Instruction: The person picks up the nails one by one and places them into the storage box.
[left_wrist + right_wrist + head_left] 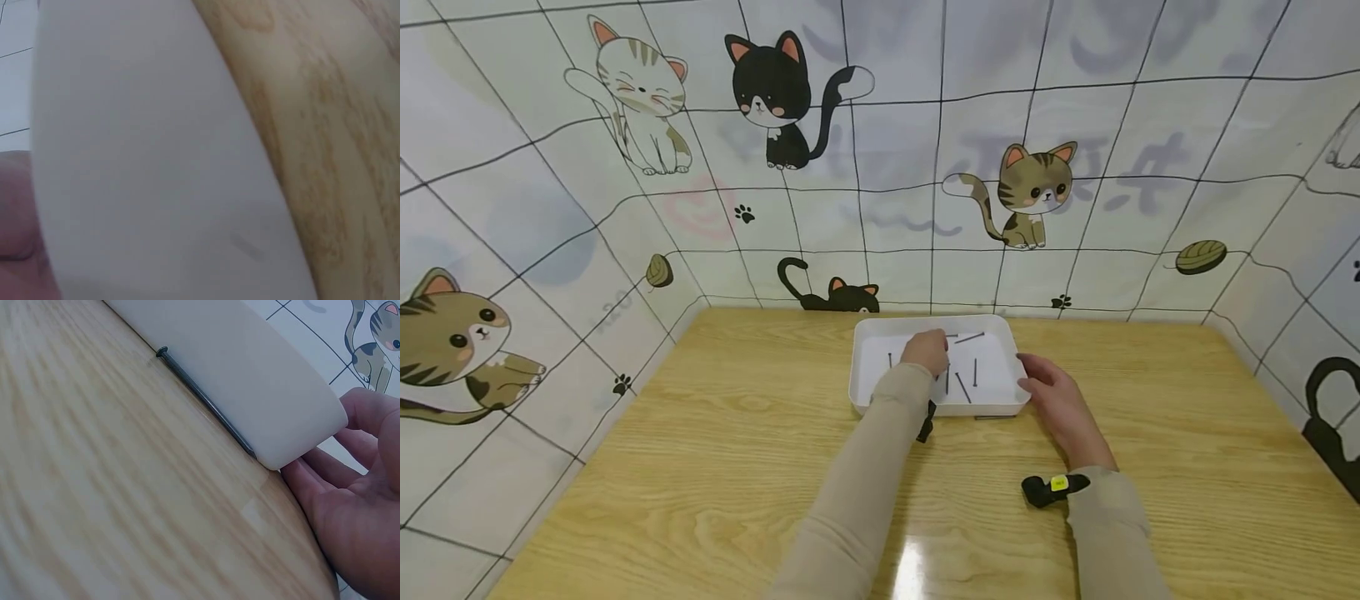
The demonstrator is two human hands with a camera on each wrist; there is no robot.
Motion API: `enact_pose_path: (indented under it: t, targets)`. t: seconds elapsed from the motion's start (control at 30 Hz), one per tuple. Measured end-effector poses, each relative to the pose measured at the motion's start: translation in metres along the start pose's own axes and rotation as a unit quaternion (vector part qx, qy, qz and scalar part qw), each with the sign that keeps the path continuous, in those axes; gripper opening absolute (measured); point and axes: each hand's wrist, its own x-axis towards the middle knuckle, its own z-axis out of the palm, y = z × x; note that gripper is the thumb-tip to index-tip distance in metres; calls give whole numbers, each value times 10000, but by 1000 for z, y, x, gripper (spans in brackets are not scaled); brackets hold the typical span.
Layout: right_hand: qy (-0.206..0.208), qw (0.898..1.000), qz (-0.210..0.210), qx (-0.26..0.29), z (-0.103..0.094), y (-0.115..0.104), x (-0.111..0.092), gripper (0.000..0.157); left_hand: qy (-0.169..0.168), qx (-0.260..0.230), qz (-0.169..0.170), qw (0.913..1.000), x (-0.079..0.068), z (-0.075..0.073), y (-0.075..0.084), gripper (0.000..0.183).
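Note:
A shallow white tray [901,410] stands on the wooden table with several dark nails [975,372] lying loose in it. My left hand [927,352] reaches down into the tray's middle, close to the nails; its fingertips are hidden, so whether they pinch a nail does not show. At the tray's right end, my right hand [1056,400] holds the wall near the front corner, thumb and fingers against it in the right wrist view. One nail [206,400] lies outside on the table, along the front wall. The left wrist view mostly shows the tray's outer wall [156,137].
The pale wooden table [722,467] extends to both sides and in front of the tray. Behind it and at the sides hangs a white gridded cloth [895,217] printed with cats. A black wrist camera [1054,490] sits at the right cuff.

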Motion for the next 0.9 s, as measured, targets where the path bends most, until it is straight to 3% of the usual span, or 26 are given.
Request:
enact_pose_path:
  t: [0.3,0.7,0.9]
  targets:
    - [-58,9999,88,79,1,-4,-2,58,-72,-343,-68,9994,-6,-2,-3,21]
    - [-95,9988,97,-477,-4,-11,0,56,161,-782,625,9948,-30,-25,8,34]
    - [-219,9993,185,-249,-3,-8,0,57,156,-1039,960,9898,-46,-26,14,33]
